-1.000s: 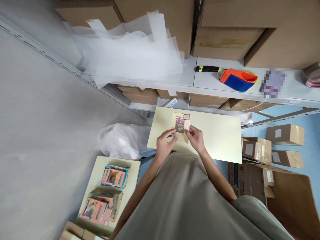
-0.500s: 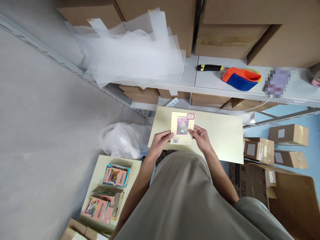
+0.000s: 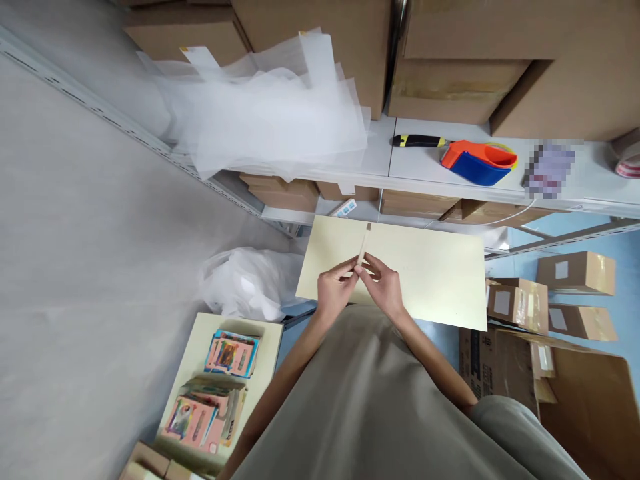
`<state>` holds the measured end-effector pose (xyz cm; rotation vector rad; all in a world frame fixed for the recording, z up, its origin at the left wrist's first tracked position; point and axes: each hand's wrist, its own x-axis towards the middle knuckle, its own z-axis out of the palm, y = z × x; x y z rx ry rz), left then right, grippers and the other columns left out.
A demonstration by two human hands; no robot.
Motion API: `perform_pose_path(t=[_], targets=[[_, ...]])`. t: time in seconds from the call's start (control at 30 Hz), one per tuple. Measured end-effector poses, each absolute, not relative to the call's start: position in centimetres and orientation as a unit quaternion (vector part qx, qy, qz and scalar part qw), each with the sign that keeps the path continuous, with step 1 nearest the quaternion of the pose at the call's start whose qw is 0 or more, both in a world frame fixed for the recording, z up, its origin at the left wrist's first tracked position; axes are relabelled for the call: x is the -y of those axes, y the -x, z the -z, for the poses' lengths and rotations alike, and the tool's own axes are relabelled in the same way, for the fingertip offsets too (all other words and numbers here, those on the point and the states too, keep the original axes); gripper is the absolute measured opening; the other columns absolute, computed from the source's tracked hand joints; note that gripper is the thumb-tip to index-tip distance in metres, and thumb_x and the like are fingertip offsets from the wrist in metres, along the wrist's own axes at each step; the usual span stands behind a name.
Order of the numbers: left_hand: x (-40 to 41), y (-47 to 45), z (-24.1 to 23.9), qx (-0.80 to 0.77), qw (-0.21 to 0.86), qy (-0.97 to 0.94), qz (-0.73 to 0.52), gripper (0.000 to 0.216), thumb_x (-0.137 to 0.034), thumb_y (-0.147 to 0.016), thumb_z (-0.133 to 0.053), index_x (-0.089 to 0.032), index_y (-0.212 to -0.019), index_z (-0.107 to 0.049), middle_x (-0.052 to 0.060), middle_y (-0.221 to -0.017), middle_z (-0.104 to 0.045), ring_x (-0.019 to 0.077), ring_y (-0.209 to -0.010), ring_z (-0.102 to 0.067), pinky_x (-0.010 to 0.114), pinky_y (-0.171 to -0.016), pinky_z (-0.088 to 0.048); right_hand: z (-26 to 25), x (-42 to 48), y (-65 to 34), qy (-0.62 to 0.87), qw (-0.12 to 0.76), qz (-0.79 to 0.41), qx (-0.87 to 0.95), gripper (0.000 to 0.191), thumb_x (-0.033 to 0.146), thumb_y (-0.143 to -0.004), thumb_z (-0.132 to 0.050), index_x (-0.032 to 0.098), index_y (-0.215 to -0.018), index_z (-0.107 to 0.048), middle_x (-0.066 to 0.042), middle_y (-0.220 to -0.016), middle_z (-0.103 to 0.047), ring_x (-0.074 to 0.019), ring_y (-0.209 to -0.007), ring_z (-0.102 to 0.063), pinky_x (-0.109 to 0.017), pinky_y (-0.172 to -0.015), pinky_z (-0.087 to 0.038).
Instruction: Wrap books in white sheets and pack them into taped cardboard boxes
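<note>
A thin book stands edge-on between my hands, so only its narrow edge shows and its covers are hidden. My left hand grips it from the left near its lower end. From the right, my right hand closes on the same lower part, the fingertips of both hands nearly meeting. Both hands are above the front part of a pale yellow board-like tabletop.
On the shelf ahead lie a cutter knife, an orange-and-blue tape dispenser and white translucent bags. Stacked books sit on a lower table at left. Cardboard boxes stand at right.
The book has turned from showing its flat back cover to being edge-on. My hands have come closer together around its lower end.
</note>
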<state>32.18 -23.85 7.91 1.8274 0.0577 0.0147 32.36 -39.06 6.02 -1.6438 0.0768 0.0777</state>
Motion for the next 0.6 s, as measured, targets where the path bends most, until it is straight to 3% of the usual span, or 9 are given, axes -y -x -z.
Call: perform_pose_path(t=[0.17, 0.27, 0.4, 0.6], targets=[[24.6, -31.4, -7.2, 0.044, 0.600, -0.798, 0.010, 0.037, -0.044, -0.095, -0.081, -0.029, -0.129, -0.086, 0.007, -0.143, -0.078, 0.0281, -0.124, -0.078, 0.043, -0.099, -0.071, -5.7, 39.6, -32.6, 0.710, 0.703, -0.034, -0.038, 0.055, 0.071, -0.102, -0.066, 0.022, -0.119, -0.082, -0.007, -0.105, -0.085, -0.0261, -0.091, -0.080, -0.036, -0.082, -0.067], [23.7, -31.7, -6.9, 0.024, 0.619, -0.784, 0.041, 0.045, -0.047, -0.096, -0.081, -0.025, -0.135, -0.082, 0.010, -0.141, -0.079, 0.0242, -0.113, -0.079, 0.037, -0.094, -0.069, -5.1, 40.9, -33.2, 0.692, 0.718, -0.062, -0.046, 0.058, 0.076, -0.097, -0.070, 0.021, -0.110, -0.082, -0.004, -0.087, -0.081, -0.0224, -0.076, -0.074, -0.033, -0.070, -0.064], [21.5, -32.9, -7.2, -0.069, 0.625, -0.778, 0.013, 0.055, -0.055, -0.095, -0.080, -0.021, -0.137, -0.078, 0.013, -0.132, -0.081, 0.0179, -0.090, -0.075, 0.027, -0.072, -0.061, -5.2, 42.4, -33.5, 0.638, 0.758, -0.113, -0.067, 0.062, 0.077, -0.087, -0.081, 0.022, -0.116, -0.084, -0.004, -0.095, -0.083, -0.0246, -0.084, -0.077, -0.035, -0.075, -0.067], [19.3, -33.4, -8.3, -0.107, 0.682, -0.721, 0.066, 0.064, -0.063, -0.083, -0.089, -0.018, -0.128, -0.082, 0.014, -0.120, -0.083, 0.0197, -0.090, -0.071, 0.026, -0.068, -0.052, -6.2, 43.7, -33.4, 0.586, 0.792, -0.162, -0.059, 0.056, 0.070, -0.086, -0.089, 0.024, -0.118, -0.087, -0.003, -0.099, -0.085, -0.0236, -0.088, -0.079, -0.035, -0.079, -0.067]])
